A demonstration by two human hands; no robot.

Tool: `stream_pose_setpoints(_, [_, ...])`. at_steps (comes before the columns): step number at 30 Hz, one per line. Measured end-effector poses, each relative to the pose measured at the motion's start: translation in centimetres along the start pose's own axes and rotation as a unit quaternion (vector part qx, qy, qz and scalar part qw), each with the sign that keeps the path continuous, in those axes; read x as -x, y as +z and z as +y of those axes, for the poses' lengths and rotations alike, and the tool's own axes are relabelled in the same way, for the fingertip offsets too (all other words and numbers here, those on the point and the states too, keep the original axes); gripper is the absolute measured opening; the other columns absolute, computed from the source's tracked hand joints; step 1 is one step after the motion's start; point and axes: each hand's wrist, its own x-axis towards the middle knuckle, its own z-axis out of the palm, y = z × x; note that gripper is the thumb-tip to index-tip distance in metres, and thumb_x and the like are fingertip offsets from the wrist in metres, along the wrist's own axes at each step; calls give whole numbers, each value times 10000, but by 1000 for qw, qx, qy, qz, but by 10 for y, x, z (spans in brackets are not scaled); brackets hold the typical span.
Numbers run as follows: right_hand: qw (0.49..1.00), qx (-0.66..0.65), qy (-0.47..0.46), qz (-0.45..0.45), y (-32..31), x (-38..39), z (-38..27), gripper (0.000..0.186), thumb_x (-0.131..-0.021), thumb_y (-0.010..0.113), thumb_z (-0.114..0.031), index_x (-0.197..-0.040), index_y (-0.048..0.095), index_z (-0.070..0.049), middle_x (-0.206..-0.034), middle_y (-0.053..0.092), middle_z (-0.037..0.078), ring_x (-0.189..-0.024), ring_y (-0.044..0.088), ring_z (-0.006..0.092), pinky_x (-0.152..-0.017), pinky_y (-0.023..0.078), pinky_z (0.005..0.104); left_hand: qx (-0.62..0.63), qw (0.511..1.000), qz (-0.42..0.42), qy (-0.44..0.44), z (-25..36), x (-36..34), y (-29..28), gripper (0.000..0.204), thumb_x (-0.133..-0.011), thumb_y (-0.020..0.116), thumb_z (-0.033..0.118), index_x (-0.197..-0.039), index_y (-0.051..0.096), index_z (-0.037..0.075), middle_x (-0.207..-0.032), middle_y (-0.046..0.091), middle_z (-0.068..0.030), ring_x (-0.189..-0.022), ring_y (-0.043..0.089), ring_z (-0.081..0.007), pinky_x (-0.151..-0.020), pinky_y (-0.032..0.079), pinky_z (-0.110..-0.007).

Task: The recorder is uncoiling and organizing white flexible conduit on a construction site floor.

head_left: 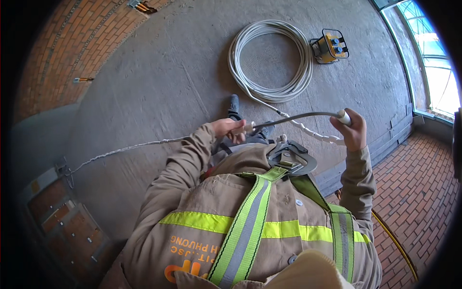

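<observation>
A short dark-grey cable (301,115) bows between my two hands. My left hand (230,128) is closed round a white cylindrical fitting (249,127) at one end of it. At the other end, my right hand (354,129) grips a second white cylindrical piece (343,117). Below the grey cable, a white, lumpy wrapped line (315,134) runs from the coil's loose end toward my right wrist, where it passes out of sight. Another thin whitish wrapped line (127,150) stretches from the far left to my left forearm. Whether these two lines join is hidden.
A large coil of pale grey cable (232,60) lies on the concrete floor (159,91) ahead. Beside it stands a yellow box with blue sockets in a black frame (331,46). Brick walls (418,188) rise on both sides. A yellow hose (394,241) runs at lower right.
</observation>
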Motion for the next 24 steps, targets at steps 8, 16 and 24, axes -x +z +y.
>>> stream_pose_setpoints(8, [995, -42, 74, 52, 6, -39, -8, 215, -829, 755, -197, -759, 617, -48, -616, 490, -43, -535, 411, 60, -499, 315, 253, -462, 851, 215, 125, -8, 126, -91, 408, -783, 786, 414, -973, 676, 69, -869, 678, -70, -809, 629, -194, -737, 489, -356])
stream_pose_setpoints(16, [976, -92, 109, 167, -21, -68, -10, 201, -836, 716, -174, -709, 578, -102, -569, 465, -48, -487, 406, 64, -481, 297, 247, -435, 820, 338, -159, -79, 183, -182, 334, -776, 758, 378, -914, 672, 86, -908, 678, -114, -867, 649, -283, -771, 495, -396])
stream_pose_setpoints(24, [971, -81, 124, 188, -40, -92, 9, 212, -830, 715, -183, -696, 564, -116, -546, 444, -51, -469, 385, 66, -476, 290, 245, -444, 767, 396, -240, -67, 254, -223, 478, -788, 687, 549, -869, 694, 78, -897, 691, -161, -876, 659, -350, -767, 505, -441])
